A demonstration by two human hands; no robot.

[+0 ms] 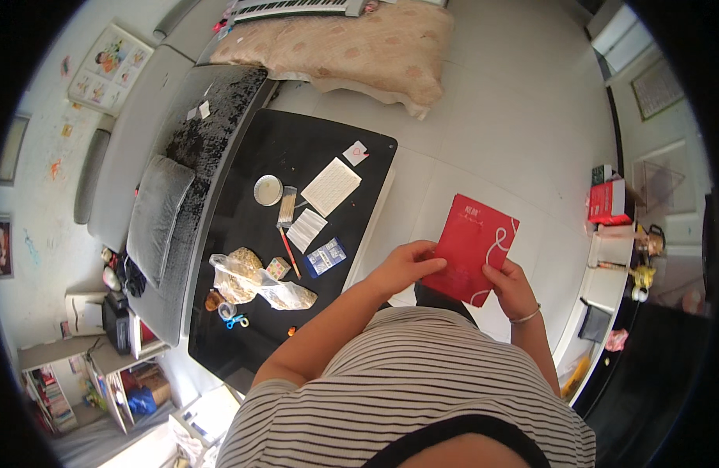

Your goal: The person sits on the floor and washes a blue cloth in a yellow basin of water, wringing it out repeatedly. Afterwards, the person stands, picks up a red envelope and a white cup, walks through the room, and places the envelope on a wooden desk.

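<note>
A flat red packet (471, 245) with white curling lines and some writing is held in front of my body. My left hand (411, 266) pinches its left edge, thumb on the upper face. Gripping the lower right edge is my right hand (512, 288), with a bangle on the wrist. The packet looks whole, and its underside is hidden. To the left stands a black-topped table (330, 134), bearing a white keyboard (331, 186), a blue packet (326, 257), a pack of cotton swabs (287, 206) and a red pencil (289, 253).
Clear plastic bags of dry food (248, 275), blue scissors (236, 321) and a white bowl (268, 190) also lie on the table. A grey sofa (178, 234) runs along its far side. White shelving (593, 304) stands at right. A cloth-covered piece of furniture (359, 52) holds an electronic piano (301, 8).
</note>
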